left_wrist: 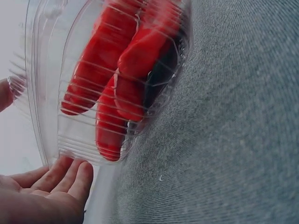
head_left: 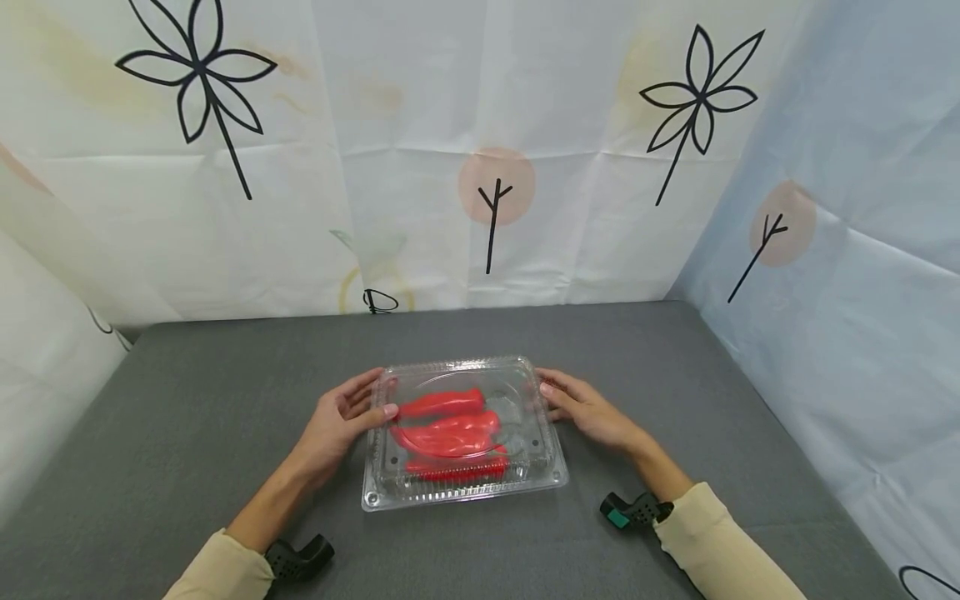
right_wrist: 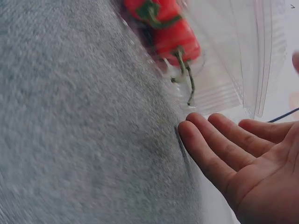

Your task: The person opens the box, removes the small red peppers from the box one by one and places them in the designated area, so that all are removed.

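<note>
A clear plastic clamshell box [head_left: 525, 475] with its lid down holds several long red peppers [head_left: 450, 442], and green stems [right_wrist: 189, 77] show in the right wrist view. At the box's left side, my left hand [head_left: 337, 425] holds it, thumb lying over the lid and fingertips at the ribbed end wall. Opposite, my right hand [head_left: 592, 412] is at the right side with fingers extended. In the right wrist view, those fingers [right_wrist: 229, 140] reach toward the lower part of the ribbed wall; in the head view, the thumb meets the rim.
Grey cloth covers the table [head_left: 247, 367] under the box. White patterned curtains [head_left: 420, 192] stand behind it and along both sides. A dark wrist strap [head_left: 300, 558] is on my left wrist, and another strap [head_left: 633, 508] is on the right.
</note>
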`<action>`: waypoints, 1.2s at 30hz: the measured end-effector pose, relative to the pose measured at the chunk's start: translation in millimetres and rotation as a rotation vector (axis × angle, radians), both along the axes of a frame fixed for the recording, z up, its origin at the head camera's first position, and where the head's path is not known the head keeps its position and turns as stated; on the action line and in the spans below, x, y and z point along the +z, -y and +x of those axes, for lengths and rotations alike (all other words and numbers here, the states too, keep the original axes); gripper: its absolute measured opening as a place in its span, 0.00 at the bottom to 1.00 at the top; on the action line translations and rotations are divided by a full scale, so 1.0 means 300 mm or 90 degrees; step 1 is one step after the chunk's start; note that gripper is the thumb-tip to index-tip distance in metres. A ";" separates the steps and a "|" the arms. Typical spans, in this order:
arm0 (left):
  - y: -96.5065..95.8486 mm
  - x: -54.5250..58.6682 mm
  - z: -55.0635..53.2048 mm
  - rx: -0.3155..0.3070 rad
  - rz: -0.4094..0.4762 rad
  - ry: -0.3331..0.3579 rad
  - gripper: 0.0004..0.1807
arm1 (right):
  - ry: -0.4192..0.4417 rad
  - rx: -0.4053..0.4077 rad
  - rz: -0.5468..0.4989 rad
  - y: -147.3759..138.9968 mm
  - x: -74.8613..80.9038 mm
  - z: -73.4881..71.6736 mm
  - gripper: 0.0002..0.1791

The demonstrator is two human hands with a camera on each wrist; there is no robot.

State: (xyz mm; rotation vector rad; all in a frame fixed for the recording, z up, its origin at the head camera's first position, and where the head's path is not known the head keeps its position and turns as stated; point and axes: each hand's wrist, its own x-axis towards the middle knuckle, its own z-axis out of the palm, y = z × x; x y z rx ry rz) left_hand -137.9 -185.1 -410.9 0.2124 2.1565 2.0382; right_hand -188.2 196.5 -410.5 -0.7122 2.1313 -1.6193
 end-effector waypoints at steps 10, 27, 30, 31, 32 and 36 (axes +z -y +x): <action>0.004 -0.015 -0.013 0.015 0.015 0.008 0.38 | -0.007 -0.024 0.004 0.019 -0.018 0.010 0.34; 0.001 -0.038 -0.017 -0.012 0.052 0.001 0.40 | -0.057 -0.068 0.015 0.042 -0.009 0.029 0.31; 0.002 -0.036 -0.018 0.006 0.056 0.009 0.39 | -0.069 -0.061 0.023 0.040 -0.001 0.030 0.30; 0.002 -0.035 -0.019 0.013 0.057 0.011 0.40 | -0.074 -0.057 0.029 0.039 0.001 0.031 0.31; 0.003 -0.033 -0.019 0.019 0.059 0.014 0.40 | -0.079 -0.052 0.034 0.038 0.005 0.032 0.31; 0.005 -0.026 -0.020 0.041 0.061 0.021 0.41 | -0.109 -0.027 0.067 0.030 0.018 0.035 0.30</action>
